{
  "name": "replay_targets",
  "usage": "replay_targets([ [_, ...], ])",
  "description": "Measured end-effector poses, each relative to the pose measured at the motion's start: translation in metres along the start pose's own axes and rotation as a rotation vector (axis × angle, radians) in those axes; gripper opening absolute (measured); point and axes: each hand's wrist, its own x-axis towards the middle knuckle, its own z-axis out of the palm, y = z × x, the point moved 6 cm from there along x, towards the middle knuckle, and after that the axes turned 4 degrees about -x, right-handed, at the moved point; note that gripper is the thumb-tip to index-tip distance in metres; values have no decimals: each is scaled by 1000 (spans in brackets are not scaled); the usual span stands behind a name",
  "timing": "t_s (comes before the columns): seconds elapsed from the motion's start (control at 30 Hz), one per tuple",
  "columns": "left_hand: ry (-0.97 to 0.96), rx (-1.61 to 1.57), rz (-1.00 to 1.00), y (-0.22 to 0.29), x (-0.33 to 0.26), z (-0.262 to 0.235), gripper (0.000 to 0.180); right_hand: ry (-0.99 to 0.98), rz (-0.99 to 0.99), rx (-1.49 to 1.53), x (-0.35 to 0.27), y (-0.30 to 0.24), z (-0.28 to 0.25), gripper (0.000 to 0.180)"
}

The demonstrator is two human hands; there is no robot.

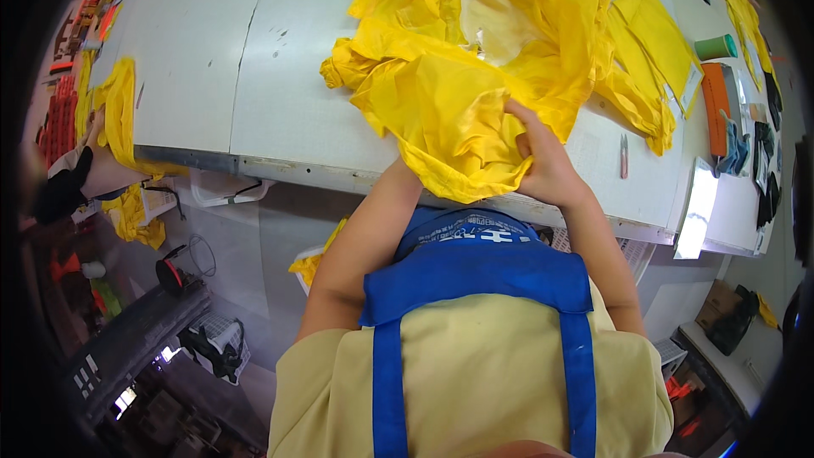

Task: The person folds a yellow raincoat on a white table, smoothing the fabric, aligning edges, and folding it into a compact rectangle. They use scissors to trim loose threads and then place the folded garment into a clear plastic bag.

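Note:
A large crumpled piece of thin, shiny yellow fabric [441, 110] lies on the white table [314, 123] before me, its near end bunched at the table's front edge. A pale whitish patch [496, 17] shows in its middle. My right hand [547, 161] is closed on the fabric's near right part, with the thumb and fingers gripping a fold. My left forearm [365, 220] reaches up to the near left side of the same fabric. The left hand itself is hidden under the cloth, so its fingers do not show.
Right of the fabric lie small thread snips [624, 157] and folded yellow pieces [649, 47]. Farther right are a green thread spool [716, 47] and an orange box [716, 106]. A co-worker's hand [96, 125] touches yellow cloth [121, 110] at far left. White baskets [225, 187] hang below the table edge.

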Motion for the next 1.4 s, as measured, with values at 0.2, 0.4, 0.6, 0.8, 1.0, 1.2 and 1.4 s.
replay_targets([
  [0.2, 8, 446, 160, -10, 0, -22, 52, -376, 245, 121, -4, 14, 10, 73],
  [0.4, 140, 1109, -158, 13, -58, -4, 62, 133, 115, -222, -81, 119, -16, 34],
  [0.6, 252, 1189, -865, -9, -153, -116, 59, 331, 403, -143, -147, 161, -28, 26],
  [0.8, -295, 2133, 93, 47, -98, -45, 23, 376, 320, 96, -146, 181, -22, 18],
  [1.0, -414, 2098, -379, 59, -42, -77, 19, 310, 409, -581, -137, 222, -82, 11],
  [1.2, -135, 1864, -424, 52, -41, -75, 31, 290, 101, -195, -106, 64, 41, 23],
  [1.4, -447, 2012, -248, 50, -33, -57, 30, 77, 345, -561, -64, 71, 124, 11],
])
